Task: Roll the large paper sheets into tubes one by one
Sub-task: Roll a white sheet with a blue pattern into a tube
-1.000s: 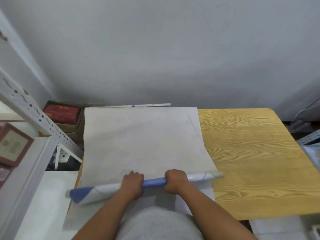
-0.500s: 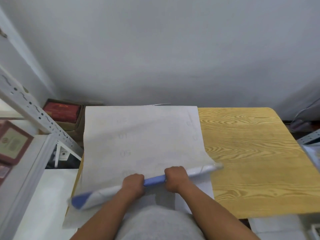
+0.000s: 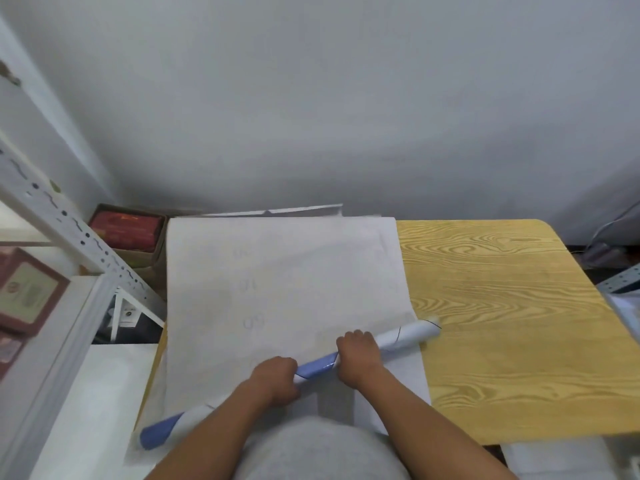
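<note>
A large off-white paper sheet (image 3: 284, 282) lies flat on the left part of the wooden table (image 3: 502, 323), its far edge near the wall. Its near end is rolled into a white and blue tube (image 3: 405, 339) that runs slanted from lower left to upper right. My left hand (image 3: 273, 379) grips the tube near its middle. My right hand (image 3: 358, 358) grips it a little further right. A short blue stretch of tube shows between the two hands. More white sheets lie under the top one, their edges showing at the far and near ends.
A white perforated metal shelf frame (image 3: 69, 226) stands at the left, with framed items on it. A cardboard box with red packs (image 3: 126, 226) sits on the floor behind it. A grey wall rises close behind the table. A white surface (image 3: 86, 410) adjoins the table's left.
The tube has turned: its right end moved away from me and its left end came nearer, so it now lies more slanted. Both hands keep their grip and shifted with it.
</note>
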